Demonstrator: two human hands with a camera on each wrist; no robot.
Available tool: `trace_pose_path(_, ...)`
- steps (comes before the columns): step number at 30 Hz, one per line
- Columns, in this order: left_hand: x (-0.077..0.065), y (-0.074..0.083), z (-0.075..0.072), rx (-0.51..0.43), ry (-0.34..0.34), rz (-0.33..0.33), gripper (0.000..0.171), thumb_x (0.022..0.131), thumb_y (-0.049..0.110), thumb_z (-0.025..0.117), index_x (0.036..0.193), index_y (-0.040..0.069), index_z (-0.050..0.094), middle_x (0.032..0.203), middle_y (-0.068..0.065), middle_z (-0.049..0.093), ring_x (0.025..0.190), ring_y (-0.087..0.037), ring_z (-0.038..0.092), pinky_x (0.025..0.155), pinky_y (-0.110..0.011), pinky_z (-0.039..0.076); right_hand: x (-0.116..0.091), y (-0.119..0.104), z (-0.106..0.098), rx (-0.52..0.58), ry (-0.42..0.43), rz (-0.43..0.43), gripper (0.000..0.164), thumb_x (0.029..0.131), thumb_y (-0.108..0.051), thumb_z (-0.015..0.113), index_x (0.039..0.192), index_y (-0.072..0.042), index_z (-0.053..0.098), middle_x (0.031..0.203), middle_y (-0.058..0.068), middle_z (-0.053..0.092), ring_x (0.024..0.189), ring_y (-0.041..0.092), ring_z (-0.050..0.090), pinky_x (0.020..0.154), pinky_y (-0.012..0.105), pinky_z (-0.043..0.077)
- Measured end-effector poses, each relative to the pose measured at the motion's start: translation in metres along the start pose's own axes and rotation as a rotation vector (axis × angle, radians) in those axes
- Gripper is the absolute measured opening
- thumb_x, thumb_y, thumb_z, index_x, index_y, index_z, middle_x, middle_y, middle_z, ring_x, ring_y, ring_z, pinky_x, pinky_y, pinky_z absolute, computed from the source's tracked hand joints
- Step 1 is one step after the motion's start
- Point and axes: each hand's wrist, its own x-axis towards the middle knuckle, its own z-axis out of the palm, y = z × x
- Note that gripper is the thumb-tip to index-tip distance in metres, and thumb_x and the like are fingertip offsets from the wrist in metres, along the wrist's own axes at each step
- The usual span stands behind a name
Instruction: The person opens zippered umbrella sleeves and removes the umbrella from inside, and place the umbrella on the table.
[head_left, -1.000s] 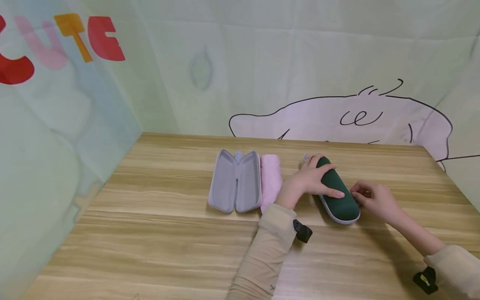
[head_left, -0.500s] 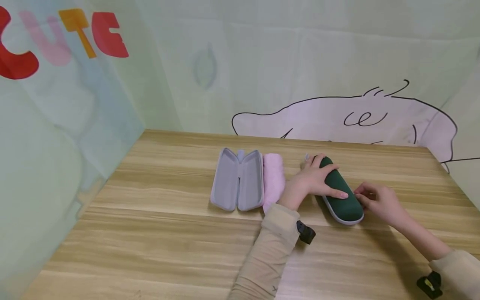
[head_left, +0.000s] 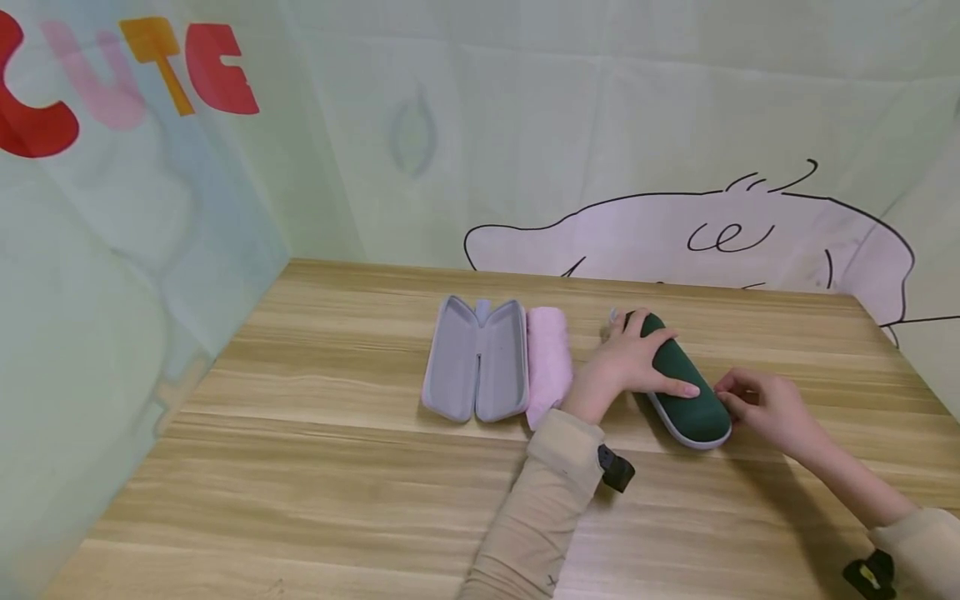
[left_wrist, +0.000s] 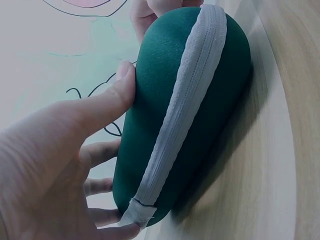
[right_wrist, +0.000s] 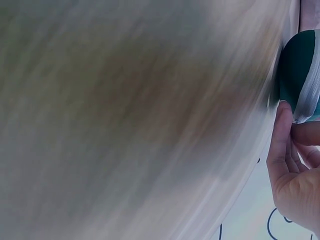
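Note:
A dark green zippered glasses case [head_left: 686, 387] with a pale grey zipper band lies slantwise on the table at the right. My left hand [head_left: 626, 358] grips it from the left, thumb and fingers spread over its top and far end. In the left wrist view the zipper band [left_wrist: 175, 115] runs along the side, its two edges together. My right hand [head_left: 761, 404] is at the case's right side, thumb and index finger pinched at the zipper band. The right wrist view shows these fingertips [right_wrist: 283, 107] at the band; the zipper pull itself is hidden.
Left of the green case, a grey case [head_left: 476, 362] lies spread open, its two hollow halves facing up. A soft pink roll [head_left: 549, 362] sits against its right side, partly behind my left wrist. A printed cloth backdrop [head_left: 525, 125] rises behind the wooden table [head_left: 337, 500].
My right hand has moved slightly toward the near end along the green case's right side. The case has shifted a little to the right under my left hand.

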Motion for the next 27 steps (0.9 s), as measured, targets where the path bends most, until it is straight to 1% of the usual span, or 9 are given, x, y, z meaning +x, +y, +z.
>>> trace_pose_path(11, -0.0031, 0.0044, 0.0003, 0.015, 0.009, -0.040, 0.087, 0.074, 0.074, 0.061, 0.148, 0.040, 0.031, 0.163, 0.003, 0.007, 0.151, -0.030, 0.004, 0.112, -0.051, 0.033, -0.0048, 0.0003, -0.0030, 0.001, -0.031, 0.034, 0.004, 0.088, 0.002, 0.062, 0.088, -0.001, 0.066, 0.081, 0.012, 0.068, 0.059, -0.006, 0.057, 0.051, 0.021, 0.051)
trace_pose_path(18, -0.0065, 0.0063, -0.0009, 0.028, 0.016, -0.052, 0.087, 0.074, 0.075, 0.061, 0.148, 0.040, 0.031, 0.162, 0.003, 0.009, 0.151, -0.030, 0.007, 0.109, -0.050, 0.038, -0.0069, -0.0023, -0.0061, 0.009, -0.051, 0.046, 0.005, 0.089, 0.001, 0.060, 0.090, -0.001, 0.065, 0.084, 0.014, 0.068, 0.061, -0.005, 0.059, 0.053, 0.023, 0.053)
trace_pose_path(22, -0.0069, 0.0064, -0.0016, 0.030, 0.013, -0.062, 0.087, 0.073, 0.075, 0.060, 0.148, 0.041, 0.031, 0.163, 0.003, 0.008, 0.151, -0.029, 0.006, 0.109, -0.050, 0.038, -0.0067, -0.0022, -0.0065, 0.002, -0.049, 0.048, 0.005, 0.089, 0.001, 0.060, 0.090, -0.001, 0.065, 0.084, 0.014, 0.068, 0.060, -0.005, 0.058, 0.052, 0.023, 0.053)
trace_pose_path(27, -0.0064, 0.0073, -0.0002, 0.035, 0.020, -0.074, 0.088, 0.073, 0.076, 0.060, 0.148, 0.041, 0.030, 0.163, 0.004, 0.008, 0.151, -0.028, 0.007, 0.108, -0.049, 0.040, -0.0077, -0.0010, -0.0067, -0.006, -0.043, 0.029, 0.005, 0.088, 0.002, 0.061, 0.089, -0.001, 0.065, 0.083, 0.013, 0.068, 0.059, -0.005, 0.057, 0.052, 0.024, 0.052)
